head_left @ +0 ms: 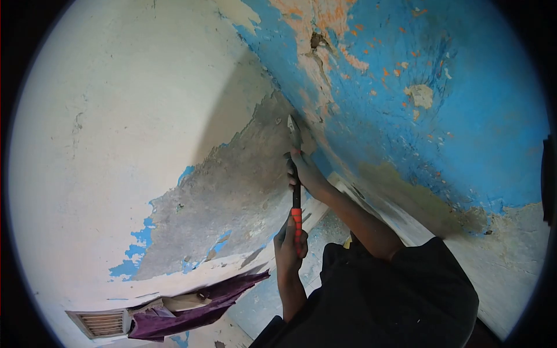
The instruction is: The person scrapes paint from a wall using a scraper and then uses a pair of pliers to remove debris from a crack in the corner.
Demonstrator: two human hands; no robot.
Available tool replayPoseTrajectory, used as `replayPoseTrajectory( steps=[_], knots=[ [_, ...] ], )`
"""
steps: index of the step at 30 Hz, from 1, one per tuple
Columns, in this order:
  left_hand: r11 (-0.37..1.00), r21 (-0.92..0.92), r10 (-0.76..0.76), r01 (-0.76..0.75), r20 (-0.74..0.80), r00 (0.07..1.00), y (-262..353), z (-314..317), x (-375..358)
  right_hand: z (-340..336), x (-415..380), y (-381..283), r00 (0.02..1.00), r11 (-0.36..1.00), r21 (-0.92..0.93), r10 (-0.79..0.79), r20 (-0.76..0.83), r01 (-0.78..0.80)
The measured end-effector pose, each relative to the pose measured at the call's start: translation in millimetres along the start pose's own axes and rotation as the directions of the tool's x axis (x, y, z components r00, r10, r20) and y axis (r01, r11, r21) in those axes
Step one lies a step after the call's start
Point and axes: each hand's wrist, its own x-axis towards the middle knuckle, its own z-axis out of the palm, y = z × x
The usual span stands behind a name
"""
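Note:
A long tool (296, 194) with a black shaft, a red-and-black grip and a pointed metal head stands almost upright in this view. Its tip lies close to the corner where a bare grey patch of wall (232, 168) meets the blue wall (464, 116). My left hand (287, 246) is closed round the red grip. Higher up, my right hand (307, 173) wraps the shaft just below the metal head. The head's exact kind is hard to make out.
Cream paint (127, 98) covers the wall left of the grey patch, with ragged blue edges between. A purple cloth (203, 310) hangs beside a slatted vent (101, 322) at lower left. Orange and pale chipped spots mark the blue wall.

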Motion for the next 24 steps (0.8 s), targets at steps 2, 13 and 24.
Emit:
replayPoseTrajectory(
  steps=[2,13,24],
  knots=[
    [1.000,-0.013,0.001,0.000,0.030,1.000,4.5,3.1,7.3,0.3,6.3,-7.9,1.000,1.000,-0.018,-0.015,-0.004,0.015],
    [0.999,0.034,-0.017,0.016,0.021,1.000,9.6,-5.8,22.8,3.1,11.9,-14.7,0.998,0.997,-0.059,-0.045,-0.053,0.042],
    [0.995,-0.095,-0.005,0.016,0.117,0.993,13.2,-15.4,9.2,20.7,5.3,-12.4,0.992,0.989,-0.078,-0.126,-0.016,0.125]
  ],
)
